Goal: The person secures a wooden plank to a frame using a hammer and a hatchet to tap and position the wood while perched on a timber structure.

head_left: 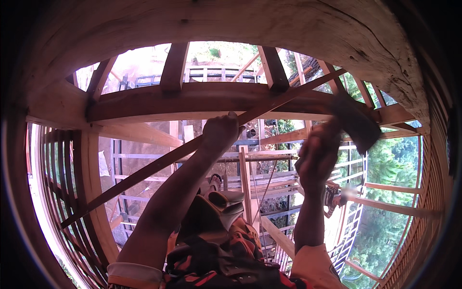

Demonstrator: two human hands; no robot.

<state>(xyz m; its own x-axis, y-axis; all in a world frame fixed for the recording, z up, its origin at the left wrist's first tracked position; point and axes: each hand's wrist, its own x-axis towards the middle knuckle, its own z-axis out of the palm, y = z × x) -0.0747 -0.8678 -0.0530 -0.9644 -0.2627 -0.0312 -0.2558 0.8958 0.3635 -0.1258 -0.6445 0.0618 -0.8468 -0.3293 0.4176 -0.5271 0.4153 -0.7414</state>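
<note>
A long, thin wooden strip (144,177) runs slantwise from the lower left up to the far right. My left hand (220,132) is closed around it near its middle, just this side of a dark horizontal beam (192,102). On the right, my right hand (318,151) grips a hatchet-like tool (357,123) with a broad, dark blade. The tool is raised near the strip's far end and smeared by motion, so its exact kind is hard to make out. Whether the blade touches the strip cannot be told.
A thick, rough timber (231,21) arches overhead. Slatted walls stand at the left (62,178) and right. Far below lie open framing, rails and bare ground. My sandalled foot (215,182) shows under me. Another person (333,198) is lower down at the right, beside green foliage (385,192).
</note>
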